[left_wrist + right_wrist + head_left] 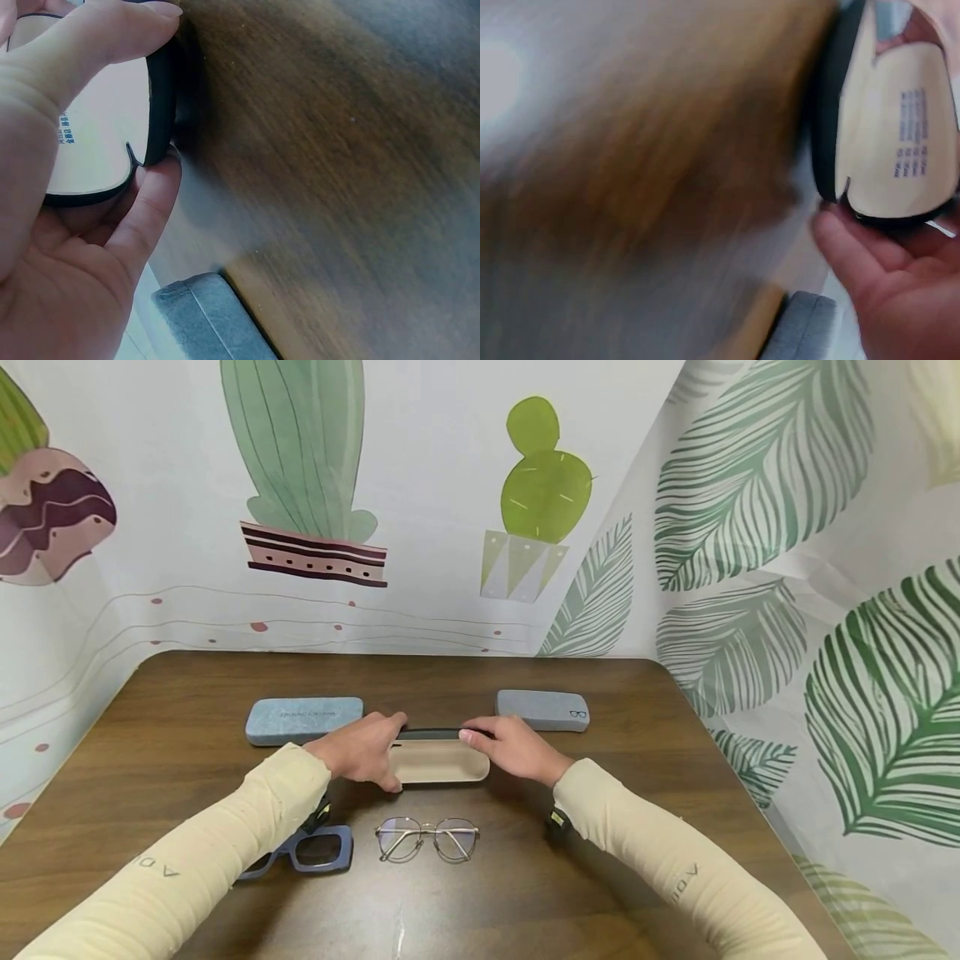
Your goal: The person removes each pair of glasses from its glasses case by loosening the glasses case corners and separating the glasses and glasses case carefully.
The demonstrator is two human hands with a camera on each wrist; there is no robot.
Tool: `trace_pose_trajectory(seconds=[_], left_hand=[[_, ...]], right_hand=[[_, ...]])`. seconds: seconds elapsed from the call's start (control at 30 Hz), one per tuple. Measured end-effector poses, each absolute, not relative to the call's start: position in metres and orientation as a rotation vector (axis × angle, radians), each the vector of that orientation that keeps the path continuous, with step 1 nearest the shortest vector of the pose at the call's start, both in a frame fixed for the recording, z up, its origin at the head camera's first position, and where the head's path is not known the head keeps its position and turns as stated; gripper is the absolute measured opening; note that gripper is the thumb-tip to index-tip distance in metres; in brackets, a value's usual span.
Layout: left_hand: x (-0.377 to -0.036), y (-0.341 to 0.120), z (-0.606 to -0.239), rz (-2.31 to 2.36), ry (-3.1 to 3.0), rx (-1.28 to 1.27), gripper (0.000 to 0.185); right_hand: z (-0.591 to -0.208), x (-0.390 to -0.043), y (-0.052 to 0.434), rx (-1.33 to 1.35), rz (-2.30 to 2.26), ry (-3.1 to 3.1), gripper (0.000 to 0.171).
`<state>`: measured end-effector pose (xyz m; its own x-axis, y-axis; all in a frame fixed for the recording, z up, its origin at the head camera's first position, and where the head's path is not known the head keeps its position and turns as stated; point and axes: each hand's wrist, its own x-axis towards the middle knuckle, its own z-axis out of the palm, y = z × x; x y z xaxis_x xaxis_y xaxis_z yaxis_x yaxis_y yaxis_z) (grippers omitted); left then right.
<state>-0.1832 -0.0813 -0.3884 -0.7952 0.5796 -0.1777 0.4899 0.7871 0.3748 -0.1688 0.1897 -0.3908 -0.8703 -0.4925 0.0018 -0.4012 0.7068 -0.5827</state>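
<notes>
Both hands hold an open case (438, 760) at table (187, 727) centre. Left hand (363, 749) grips its left end, thumb and fingers curled round the black rim; right hand (513, 747) grips the right end the same way. Case lining is beige, with small blue print inside, too small to read. Behind left sits a blue case (303, 719) with faint embossed lettering, unreadable; behind right, a grey case (543, 709) with a small glasses icon. In front lie wire glasses (427, 839), and just left of them blue glasses (307, 852), partly under the left sleeve (187, 868). Sleeves bear letters, partly "AD".
</notes>
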Motion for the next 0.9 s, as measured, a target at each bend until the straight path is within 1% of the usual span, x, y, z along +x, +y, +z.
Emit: trace_pose_trajectory(seconds=[0.17,0.3,0.53,0.9], left_hand=[[-0.1826,-0.0809,-0.3868,0.452,2.694,0.821,0.098],[-0.1826,-0.0812,-0.3869,0.445,2.703,0.822,0.096],[-0.1822,-0.08,-0.3884,0.412,2.716,0.844,0.093],[-0.1809,-0.0811,-0.3893,0.435,2.731,0.877,0.084]], right_hand=[[-0.387,-0.1765,0.1922,-0.538,-1.098,2.553,0.043],[-0.384,-0.1799,0.1927,-0.485,-1.163,2.47,0.039],[-0.3839,-0.1793,0.1924,-0.516,-1.19,2.47,0.034],[-0.3841,-0.1775,0.1904,-0.568,-1.132,2.522,0.033]])
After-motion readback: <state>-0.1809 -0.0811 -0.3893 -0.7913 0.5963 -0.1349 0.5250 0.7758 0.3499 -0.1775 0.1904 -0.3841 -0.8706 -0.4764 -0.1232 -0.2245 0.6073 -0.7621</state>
